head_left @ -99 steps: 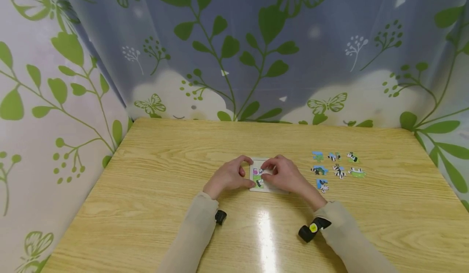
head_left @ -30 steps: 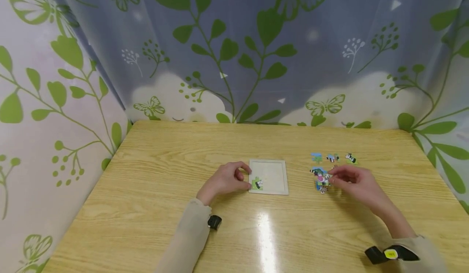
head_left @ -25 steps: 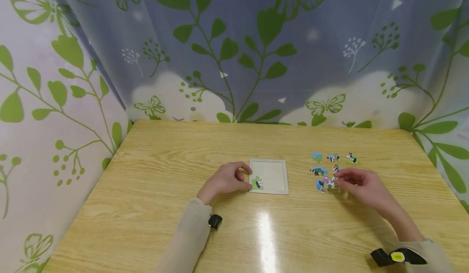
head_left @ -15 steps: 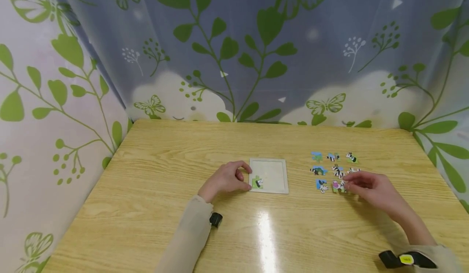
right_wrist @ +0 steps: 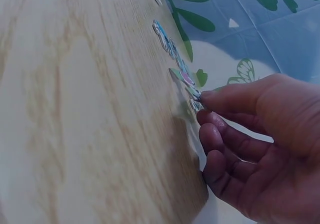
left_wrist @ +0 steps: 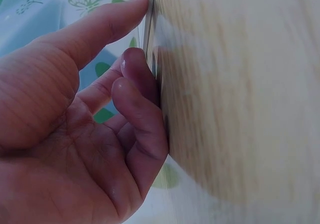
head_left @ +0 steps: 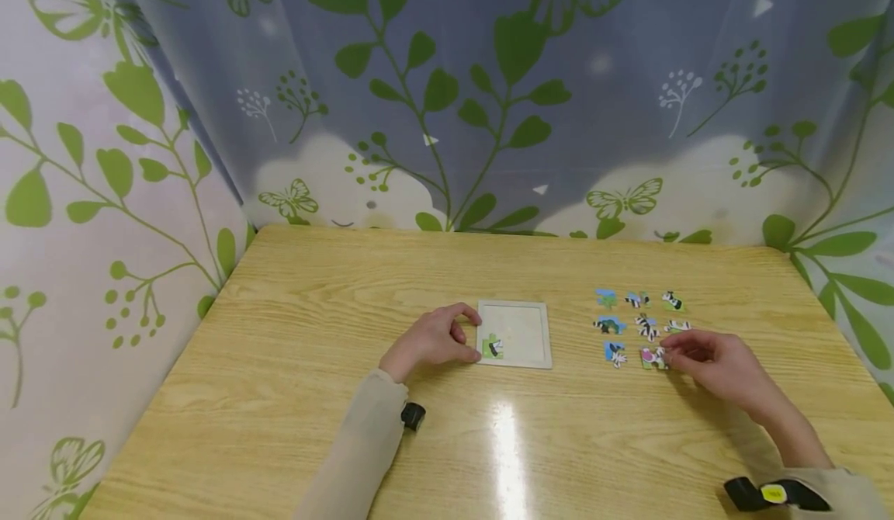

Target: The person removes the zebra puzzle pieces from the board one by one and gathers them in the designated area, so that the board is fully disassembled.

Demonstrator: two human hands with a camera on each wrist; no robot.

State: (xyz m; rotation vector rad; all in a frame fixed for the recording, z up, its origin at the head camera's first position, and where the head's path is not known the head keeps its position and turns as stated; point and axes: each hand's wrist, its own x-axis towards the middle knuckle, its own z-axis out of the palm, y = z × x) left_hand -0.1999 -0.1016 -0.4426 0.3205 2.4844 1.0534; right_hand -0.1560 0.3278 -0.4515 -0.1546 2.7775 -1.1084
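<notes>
My left hand (head_left: 431,340) holds the white square puzzle tray (head_left: 548,341) by its left side, thumb at the lower corner and index finger higher up. The thumb reaches the tray's edge in the left wrist view, the other fingers curled over the table. One green puzzle piece (head_left: 492,347) with a black-and-white figure lies in the tray's lower left corner. On the right, my right hand (head_left: 719,365) pinches a green puzzle piece (head_left: 649,358) with a pink patch between thumb and fingers. That piece is low over the table, at the end of the bottom row of pieces.
Several loose puzzle pieces lie in rows right of the tray, among them a blue-green piece (head_left: 605,298), a striped piece (head_left: 646,327) and a blue-and-white piece (head_left: 615,354). A patterned curtain (head_left: 447,116) borders the wooden table (head_left: 335,287) at the back.
My right hand has taken the pink-patched puzzle piece out of the tray and carried it right to the loose pieces, shifting it further right lately. My left hand stays at the tray.
</notes>
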